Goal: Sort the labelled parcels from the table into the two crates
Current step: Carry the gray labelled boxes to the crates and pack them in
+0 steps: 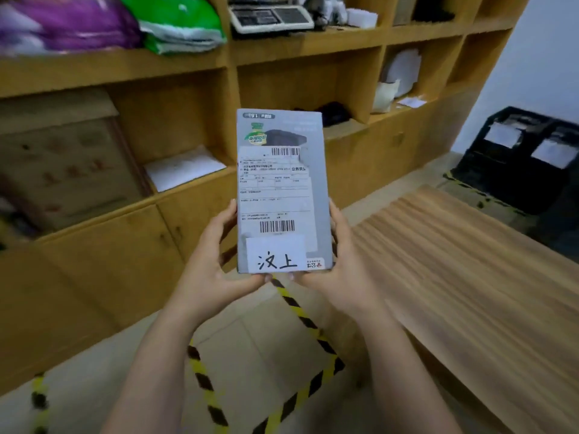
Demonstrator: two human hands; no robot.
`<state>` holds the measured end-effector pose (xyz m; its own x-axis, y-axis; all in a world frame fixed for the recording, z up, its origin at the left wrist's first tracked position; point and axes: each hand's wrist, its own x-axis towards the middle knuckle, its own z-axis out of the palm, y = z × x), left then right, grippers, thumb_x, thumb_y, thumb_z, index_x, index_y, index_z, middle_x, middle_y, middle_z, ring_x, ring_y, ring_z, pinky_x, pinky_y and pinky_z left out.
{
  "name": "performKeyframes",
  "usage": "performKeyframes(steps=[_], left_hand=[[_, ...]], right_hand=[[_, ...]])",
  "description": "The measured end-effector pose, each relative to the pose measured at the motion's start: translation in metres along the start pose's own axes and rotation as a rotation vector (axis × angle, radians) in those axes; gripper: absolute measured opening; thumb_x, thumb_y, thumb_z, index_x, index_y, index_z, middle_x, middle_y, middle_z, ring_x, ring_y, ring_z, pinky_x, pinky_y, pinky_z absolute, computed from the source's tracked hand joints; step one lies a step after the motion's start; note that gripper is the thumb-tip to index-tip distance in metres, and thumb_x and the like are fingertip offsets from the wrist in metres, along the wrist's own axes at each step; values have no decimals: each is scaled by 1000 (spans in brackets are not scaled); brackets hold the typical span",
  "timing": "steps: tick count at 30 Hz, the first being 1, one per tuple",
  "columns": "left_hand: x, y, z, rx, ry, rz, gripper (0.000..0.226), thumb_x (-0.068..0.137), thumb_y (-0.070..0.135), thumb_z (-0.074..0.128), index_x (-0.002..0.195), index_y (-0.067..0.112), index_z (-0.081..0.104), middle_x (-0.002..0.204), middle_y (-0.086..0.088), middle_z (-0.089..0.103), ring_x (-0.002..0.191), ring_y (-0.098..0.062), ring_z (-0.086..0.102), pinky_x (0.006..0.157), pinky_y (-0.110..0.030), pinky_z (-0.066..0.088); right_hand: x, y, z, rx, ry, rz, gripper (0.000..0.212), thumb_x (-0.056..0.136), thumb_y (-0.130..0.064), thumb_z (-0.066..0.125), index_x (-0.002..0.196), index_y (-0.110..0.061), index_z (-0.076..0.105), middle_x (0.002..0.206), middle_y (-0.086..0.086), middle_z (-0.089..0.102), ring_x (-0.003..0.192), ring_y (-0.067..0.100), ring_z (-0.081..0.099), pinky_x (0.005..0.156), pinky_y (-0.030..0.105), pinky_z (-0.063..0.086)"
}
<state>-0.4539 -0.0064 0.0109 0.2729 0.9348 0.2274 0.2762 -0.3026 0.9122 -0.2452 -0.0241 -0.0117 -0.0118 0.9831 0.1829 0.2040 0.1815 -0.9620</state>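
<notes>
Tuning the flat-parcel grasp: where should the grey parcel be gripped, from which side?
Grip the grey parcel by its two long narrow edges near the bottom, one hand from each side, as the left hand and right hand do. It is flat, tall and upright; side grips likely leave the shipping label and handwritten slip readable.

You've got a smooth grey cardboard parcel (315, 189) with white paper labels (275, 252), over a streaky matt wood-grain table (470, 261).

Soft, even indoor light on my feed; parcel (282, 189) sharp at centre; shelves (119, 70) at left and black crates (513, 170) at right smeared by blur; edges bend.
</notes>
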Motion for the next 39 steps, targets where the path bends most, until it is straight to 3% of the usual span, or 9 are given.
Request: performKeyframes(steps=[7,11,15,21,25,27,32,36,39], left_hand=[[-65,-54,-147,81,249,-132,112,66,11,88,149,38,18,139,43,31,134,16,26,99,-10,36],[-126,-78,-219,128,453,-215,114,66,14,89,152,31,16,147,30,31,135,14,26,102,-14,37],[-184,-92,-266,159,639,-302,110,69,15,86,152,30,16,147,28,30,135,13,26,97,-5,38],[-265,-98,-311,162,945,-422,106,74,5,81,152,30,14,148,26,31,133,14,30,96,-12,44],[-300,-103,-338,265,1116,-469,104,75,5,81,152,30,15,147,27,34,138,2,31,102,-25,46],[-311,-105,-351,292,1219,-517,104,75,10,81,151,35,16,149,20,35,138,1,32,104,-33,45],[-327,-113,-381,333,1469,-603,105,72,11,83,150,36,17,148,13,38,136,4,32,98,-13,43],[-340,-123,-392,343,1605,-685,107,71,14,85,149,41,17,145,17,39,135,-6,39,104,-37,46],[-346,-132,-395,367,1706,-735,108,70,16,85,149,41,16,146,17,38,136,-6,37,107,-41,44]], right_hand=[[42,-13,171,99,-316,-22,113,68,4,85,149,-42,21,140,-15,44,114,-12,52,77,17,54],[50,-20,278,122,-542,-25,118,65,-2,89,151,-44,19,143,-16,45,122,0,52,86,33,58],[45,-30,362,152,-753,-40,120,65,-2,89,152,-43,16,143,-19,43,118,-8,51,84,20,55],[29,-53,480,204,-1109,-75,116,69,2,85,153,-38,15,132,-29,45,109,-17,52,77,14,52],[27,-68,551,190,-1309,-141,115,72,7,81,154,-34,12,112,-44,54,107,-12,57,84,30,58],[28,-73,588,195,-1401,-172,114,71,6,81,154,-33,13,106,-49,53,107,-15,55,85,28,57],[30,-96,670,204,-1622,-270,110,69,-5,87,145,-49,20,115,-47,51,116,-10,52,98,44,52],[26,-104,722,219,-1780,-318,107,71,-10,87,134,-63,18,118,-46,49,115,-14,52,89,23,52],[17,-103,752,200,-1876,-337,114,69,-14,89,146,-56,16,129,-39,48,126,-4,49,100,40,51]])
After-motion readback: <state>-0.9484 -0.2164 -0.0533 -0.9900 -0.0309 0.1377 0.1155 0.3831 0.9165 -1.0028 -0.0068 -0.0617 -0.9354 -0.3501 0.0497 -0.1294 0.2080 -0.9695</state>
